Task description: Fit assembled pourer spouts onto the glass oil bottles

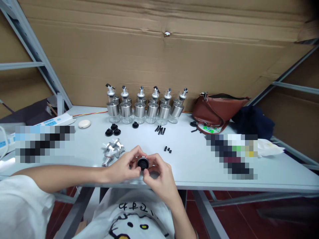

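Above the table's front edge, my left hand and my right hand pinch a bottle pourer cap between them. Its black round underside faces me, with a thin silver rim around it. Fingers cover its sides, and any spout on its far side is hidden. Silver pourer tops lie in a pile just beyond my left hand. Further back are several black stoppers, one of them apart from the others. Small black plugs and flat black strips rest beyond my right hand.
Rows of glass and steel oil bottles with spouts stand at the back against the cardboard. A brown leather bag sits at right. On the left are a white round case and a power strip.
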`<action>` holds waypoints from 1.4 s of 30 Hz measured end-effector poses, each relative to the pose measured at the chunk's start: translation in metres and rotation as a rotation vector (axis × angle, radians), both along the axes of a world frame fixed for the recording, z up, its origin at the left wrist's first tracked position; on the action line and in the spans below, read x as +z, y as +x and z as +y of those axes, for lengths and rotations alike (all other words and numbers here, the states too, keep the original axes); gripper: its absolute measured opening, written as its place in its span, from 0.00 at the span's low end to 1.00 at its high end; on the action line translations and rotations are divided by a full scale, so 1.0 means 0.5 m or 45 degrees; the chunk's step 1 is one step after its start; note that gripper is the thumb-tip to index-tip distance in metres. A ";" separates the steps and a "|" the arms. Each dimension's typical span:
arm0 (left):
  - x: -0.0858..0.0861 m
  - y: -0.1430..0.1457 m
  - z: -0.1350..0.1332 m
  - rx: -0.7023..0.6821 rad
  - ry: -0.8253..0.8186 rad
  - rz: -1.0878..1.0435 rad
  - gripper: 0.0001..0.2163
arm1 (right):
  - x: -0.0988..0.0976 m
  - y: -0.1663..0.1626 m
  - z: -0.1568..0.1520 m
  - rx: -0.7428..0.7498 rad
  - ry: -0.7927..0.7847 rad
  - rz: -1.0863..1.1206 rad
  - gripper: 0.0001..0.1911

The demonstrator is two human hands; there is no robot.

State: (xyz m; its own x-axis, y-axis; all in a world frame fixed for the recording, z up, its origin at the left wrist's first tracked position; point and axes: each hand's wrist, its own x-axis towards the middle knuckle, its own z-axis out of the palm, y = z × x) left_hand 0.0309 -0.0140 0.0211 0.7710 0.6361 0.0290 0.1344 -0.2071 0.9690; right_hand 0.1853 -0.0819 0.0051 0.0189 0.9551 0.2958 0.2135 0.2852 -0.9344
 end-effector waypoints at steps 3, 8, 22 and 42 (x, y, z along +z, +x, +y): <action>-0.003 -0.002 0.001 -0.002 0.079 0.049 0.11 | 0.000 0.000 0.000 -0.022 0.001 -0.024 0.08; -0.002 -0.004 -0.001 -0.005 0.190 0.074 0.09 | -0.002 0.002 0.001 -0.008 -0.033 0.006 0.06; -0.016 -0.006 0.001 0.040 0.210 -0.034 0.10 | -0.008 0.002 -0.004 -0.076 0.117 0.007 0.13; -0.018 -0.004 0.017 -0.051 0.164 -0.209 0.13 | -0.024 0.003 -0.004 -0.315 0.249 -0.048 0.09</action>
